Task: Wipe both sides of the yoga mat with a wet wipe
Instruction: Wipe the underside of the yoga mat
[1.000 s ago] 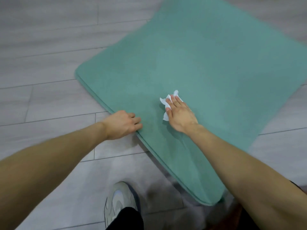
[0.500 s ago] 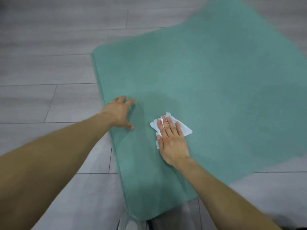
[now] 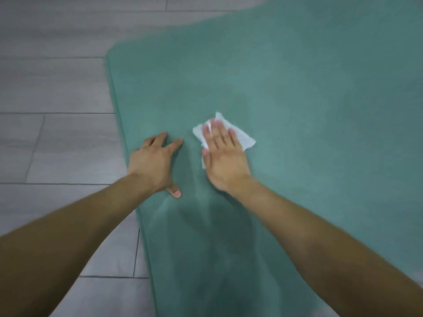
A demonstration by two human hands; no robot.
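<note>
A teal yoga mat (image 3: 297,88) lies flat on the floor and fills most of the view. A crumpled white wet wipe (image 3: 243,137) lies on it near the left edge. My right hand (image 3: 223,156) presses flat on the wipe with straight fingers, covering most of it. My left hand (image 3: 155,165) rests on the mat just to the left, fingers spread, close to the mat's left edge.
Grey wood-look floor planks (image 3: 52,88) lie to the left of the mat and beyond its far corner. The mat's left edge (image 3: 116,106) runs from the far corner down toward me.
The view has swung so the mat lies straighter ahead. Both hands have moved farther onto the mat. The right hand has slid the wipe forward, and the left hand now rests flat beside it.
</note>
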